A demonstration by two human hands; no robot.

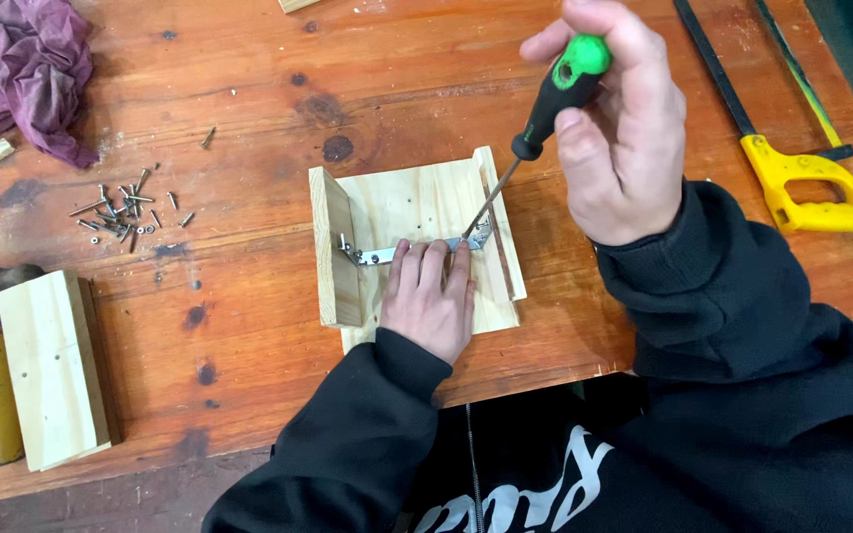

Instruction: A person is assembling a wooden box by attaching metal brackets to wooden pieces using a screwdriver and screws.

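My right hand [619, 128] grips a green-and-black screwdriver [545, 109], fingers clamped on its handle, tip on a metal bracket [417, 250]. My left hand [428, 296] lies flat, fingers together, pressing the pale wooden assembly [417, 202] mid-desk [249, 118]. Loose screws [120, 212] lie well apart.

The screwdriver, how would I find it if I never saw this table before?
Start at the pale wooden piece in the middle of the reddish table. A thin metal shaft rises from the metal strip on it up to the right hand. That is the screwdriver: its handle is black with a bright green top, unlike the yellow-handled saw further right.
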